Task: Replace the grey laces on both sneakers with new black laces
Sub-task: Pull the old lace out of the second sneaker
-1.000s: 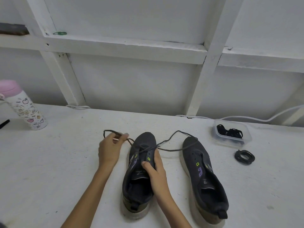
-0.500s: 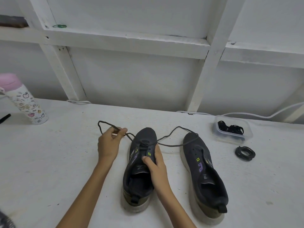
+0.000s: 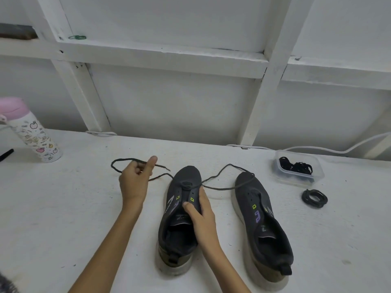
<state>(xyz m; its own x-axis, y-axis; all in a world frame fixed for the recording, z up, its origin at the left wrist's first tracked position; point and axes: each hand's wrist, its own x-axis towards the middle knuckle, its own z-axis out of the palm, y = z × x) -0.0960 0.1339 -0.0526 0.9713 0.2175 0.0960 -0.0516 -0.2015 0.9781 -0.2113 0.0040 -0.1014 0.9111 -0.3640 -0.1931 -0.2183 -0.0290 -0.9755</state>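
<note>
Surface (image 3: 63, 208), white and scuffed, beneath a white framed wall (image 3: 169, 60); I see a pink-capped bottle (image 3: 36, 136) at left, and a clear tub (image 3: 318, 176) of black laces (image 3: 296, 167) beside a black coil (image 3: 304, 197) at right. Since the earlier frame the left hand (image 3: 135, 180) has raised its thumb; its fingers still curl round the grey lace (image 3: 220, 188). The right hand (image 3: 203, 216) grips the dark left sneaker (image 3: 188, 174), whose lace, threaded only near the toe, trails over the right sneaker (image 3: 260, 218).
</note>
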